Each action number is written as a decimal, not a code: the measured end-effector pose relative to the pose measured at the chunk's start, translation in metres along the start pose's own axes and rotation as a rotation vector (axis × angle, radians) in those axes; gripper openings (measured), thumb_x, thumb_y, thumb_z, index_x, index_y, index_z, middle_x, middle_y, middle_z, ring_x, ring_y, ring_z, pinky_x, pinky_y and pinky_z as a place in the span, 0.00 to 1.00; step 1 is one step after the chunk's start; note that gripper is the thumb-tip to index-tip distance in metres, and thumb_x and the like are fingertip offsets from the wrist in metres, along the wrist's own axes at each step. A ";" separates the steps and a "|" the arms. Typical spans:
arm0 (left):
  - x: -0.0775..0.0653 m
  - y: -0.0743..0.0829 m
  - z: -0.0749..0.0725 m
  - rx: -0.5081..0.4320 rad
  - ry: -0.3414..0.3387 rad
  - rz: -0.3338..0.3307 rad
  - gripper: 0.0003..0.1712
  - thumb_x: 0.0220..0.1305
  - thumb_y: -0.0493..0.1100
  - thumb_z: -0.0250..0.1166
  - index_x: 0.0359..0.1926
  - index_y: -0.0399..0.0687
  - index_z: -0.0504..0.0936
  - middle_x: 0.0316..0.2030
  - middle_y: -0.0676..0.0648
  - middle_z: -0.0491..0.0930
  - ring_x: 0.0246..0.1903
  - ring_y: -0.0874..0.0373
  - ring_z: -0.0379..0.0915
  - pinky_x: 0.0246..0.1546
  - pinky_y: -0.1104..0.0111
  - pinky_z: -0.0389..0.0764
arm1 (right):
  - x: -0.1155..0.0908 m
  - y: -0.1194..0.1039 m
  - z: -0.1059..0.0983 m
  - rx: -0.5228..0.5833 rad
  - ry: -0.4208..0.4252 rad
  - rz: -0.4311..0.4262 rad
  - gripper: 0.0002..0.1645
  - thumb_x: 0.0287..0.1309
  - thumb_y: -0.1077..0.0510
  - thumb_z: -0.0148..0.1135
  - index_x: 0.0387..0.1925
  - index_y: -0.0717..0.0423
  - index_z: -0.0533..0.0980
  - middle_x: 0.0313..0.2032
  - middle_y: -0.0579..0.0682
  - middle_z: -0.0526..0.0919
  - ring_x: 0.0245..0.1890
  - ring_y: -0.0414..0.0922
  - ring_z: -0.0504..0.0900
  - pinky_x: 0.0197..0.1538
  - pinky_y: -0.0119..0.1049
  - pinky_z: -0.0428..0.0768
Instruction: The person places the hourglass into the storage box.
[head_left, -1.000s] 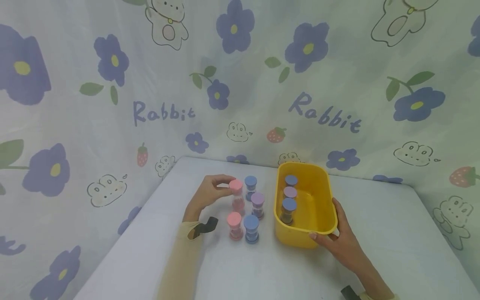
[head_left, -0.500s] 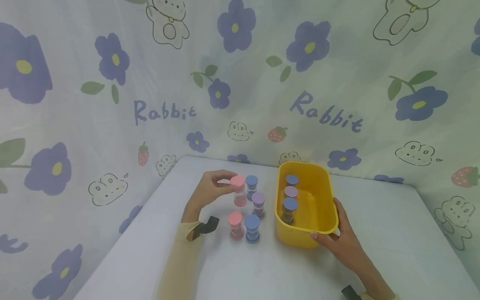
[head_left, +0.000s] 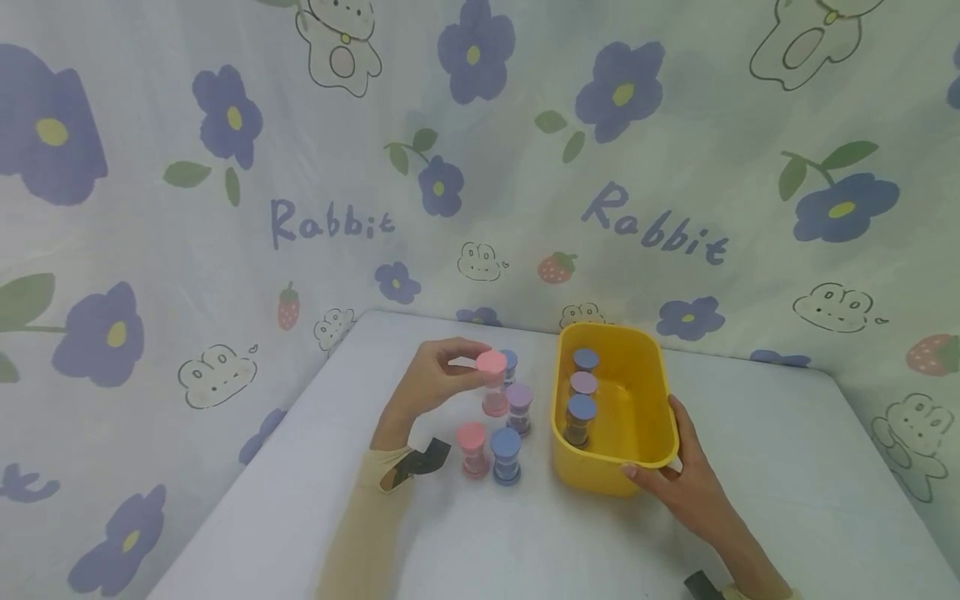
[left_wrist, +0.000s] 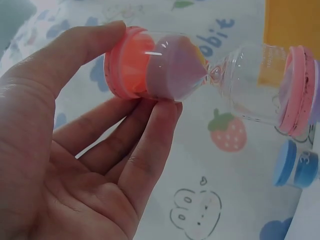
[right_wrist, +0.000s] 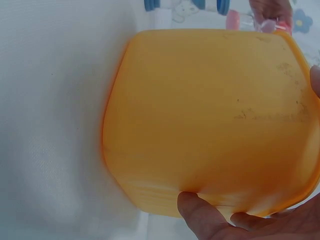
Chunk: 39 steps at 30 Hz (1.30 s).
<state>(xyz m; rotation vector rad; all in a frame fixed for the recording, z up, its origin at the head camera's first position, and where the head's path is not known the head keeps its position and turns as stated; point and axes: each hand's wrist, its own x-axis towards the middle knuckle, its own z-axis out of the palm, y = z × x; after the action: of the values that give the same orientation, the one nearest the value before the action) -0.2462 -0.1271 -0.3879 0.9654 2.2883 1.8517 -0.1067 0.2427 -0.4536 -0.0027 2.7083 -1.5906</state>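
Left hand (head_left: pixel 426 383) pinches a pink hourglass (head_left: pixel 493 388) above the desk (head_left: pixel 525 542); right hand (head_left: pixel 686 493) grips a yellow bin (head_left: pixel 600 477).
The left thumb and fingers close about its upper cap, left of the bin, partly hiding a blue hourglass (head_left: pixel 512 367); a purple hourglass (head_left: pixel 519 410) is near; a second pink hourglass (head_left: pixel 473 450) and another blue one (head_left: pixel 506 457) stand closer to the person; the right fingers curl round the bin's near right corner; three hourglasses (head_left: pixel 581 418) line its left wall.

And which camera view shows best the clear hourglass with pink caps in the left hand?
The left wrist view: there the clear pink-capped hourglass appears large, its sand visible. The head view shows it small, from above; the right wrist view, blurred and partly hidden.
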 end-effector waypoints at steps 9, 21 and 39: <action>0.001 0.010 0.013 -0.036 0.000 0.001 0.19 0.59 0.34 0.75 0.52 0.39 0.86 0.52 0.36 0.87 0.50 0.44 0.88 0.50 0.61 0.89 | -0.001 -0.001 0.000 0.013 -0.011 0.020 0.70 0.64 0.44 0.71 0.82 0.32 0.26 0.84 0.58 0.39 0.79 0.64 0.55 0.67 0.56 0.72; 0.009 0.024 0.029 -0.035 0.002 0.038 0.21 0.58 0.32 0.75 0.54 0.36 0.85 0.52 0.35 0.86 0.48 0.60 0.88 0.50 0.63 0.89 | -0.001 0.001 0.001 0.018 -0.004 0.007 0.69 0.65 0.45 0.71 0.82 0.34 0.27 0.84 0.58 0.41 0.78 0.63 0.56 0.67 0.55 0.73; 0.014 0.035 0.060 -0.056 0.006 -0.004 0.20 0.59 0.40 0.77 0.53 0.47 0.87 0.51 0.44 0.88 0.49 0.49 0.88 0.51 0.64 0.89 | -0.001 0.001 0.000 0.014 -0.006 0.021 0.70 0.63 0.42 0.71 0.82 0.31 0.27 0.84 0.57 0.40 0.79 0.63 0.55 0.67 0.55 0.73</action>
<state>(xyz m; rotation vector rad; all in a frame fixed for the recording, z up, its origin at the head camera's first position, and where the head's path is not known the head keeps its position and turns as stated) -0.2179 -0.0651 -0.3687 0.9489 2.2268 1.9085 -0.1058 0.2434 -0.4542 0.0204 2.6840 -1.6012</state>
